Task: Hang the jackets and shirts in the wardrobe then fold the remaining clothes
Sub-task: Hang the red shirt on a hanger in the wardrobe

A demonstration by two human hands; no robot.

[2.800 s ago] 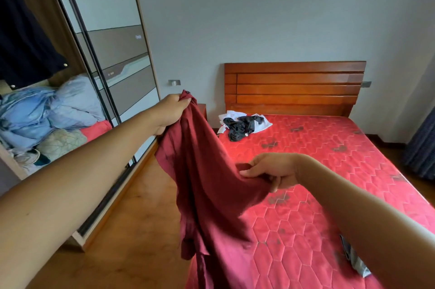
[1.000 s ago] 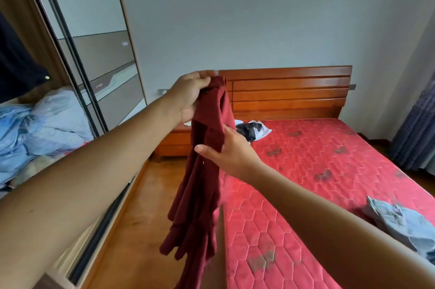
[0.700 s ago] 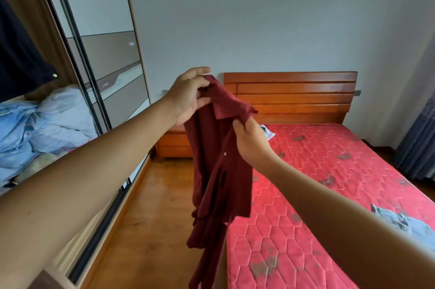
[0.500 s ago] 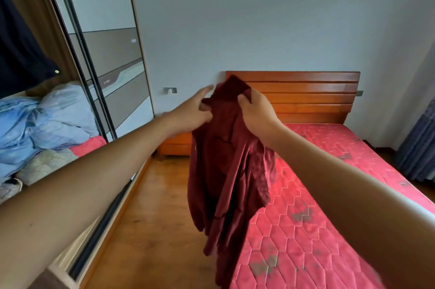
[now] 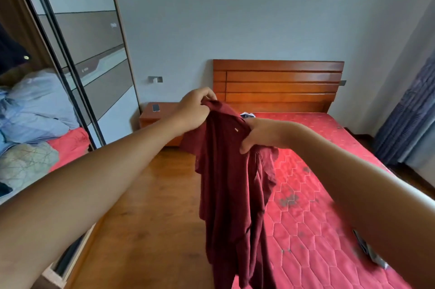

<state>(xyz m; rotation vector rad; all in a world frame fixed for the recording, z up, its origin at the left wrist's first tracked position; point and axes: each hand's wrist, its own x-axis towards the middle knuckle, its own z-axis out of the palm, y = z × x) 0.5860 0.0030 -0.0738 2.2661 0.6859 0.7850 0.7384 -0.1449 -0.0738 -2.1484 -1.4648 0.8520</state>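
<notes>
Your left hand (image 5: 196, 109) and right hand (image 5: 257, 134) each grip the maroon shirt (image 5: 231, 185) at its collar; long axis vertical, hem pointing down

body in view: two arms and two hands only; the rest of the person is out of frame
left hand (image 5: 194, 112): bare; back of hand and knuckles show, fingertips partly hidden
left forearm (image 5: 94, 182): bare from wrist to frame edge; smooth; looks very wide at the near end because of the wide-angle lens
right hand (image 5: 257, 134): bare; thumb and back of hand show, other fingers hidden
right forearm (image 5: 353, 171): bare from wrist to frame edge; near end soft and motion-blurred
clothing: cannot tell; upper arms and shoulders lie outside the frame
sharpness: both hands fairly sharp, skin detail too fine to read
</notes>
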